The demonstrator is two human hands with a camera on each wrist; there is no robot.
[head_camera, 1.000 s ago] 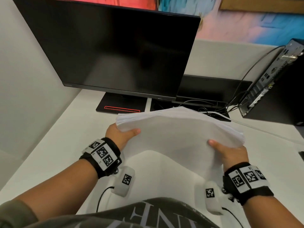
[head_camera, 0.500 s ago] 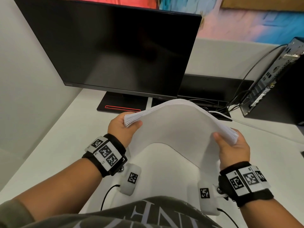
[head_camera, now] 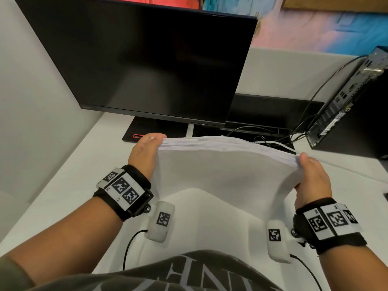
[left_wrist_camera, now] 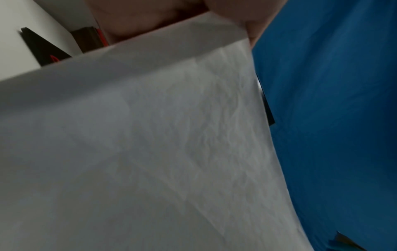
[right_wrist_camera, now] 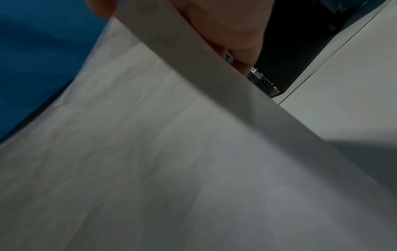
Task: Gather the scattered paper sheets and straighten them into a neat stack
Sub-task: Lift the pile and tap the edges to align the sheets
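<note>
A thick stack of white paper sheets [head_camera: 226, 171] stands upright between my hands above the white desk [head_camera: 69, 181], its top edge towards the monitor and its lower edge bowed upward in the middle. My left hand [head_camera: 144, 152] grips the stack's left side, thumb over the top corner. On the opposite side my right hand [head_camera: 310, 175] grips it, thumb at the upper corner. Both wrist views are filled by the paper [left_wrist_camera: 150, 152] [right_wrist_camera: 171, 161], with my fingers [left_wrist_camera: 236, 15] [right_wrist_camera: 225, 25] curled round its edge.
A large black monitor [head_camera: 147, 64] stands close behind the paper on a black base with a red stripe [head_camera: 136, 134]. A black computer box [head_camera: 352, 106] with cables [head_camera: 273, 139] sits at the right. Grey partition walls close off the left and back.
The stack has been tipped from lying sloped to standing on edge. Both hands rose and moved apart to its two sides, and the sheets' top edges now lie closer together.
</note>
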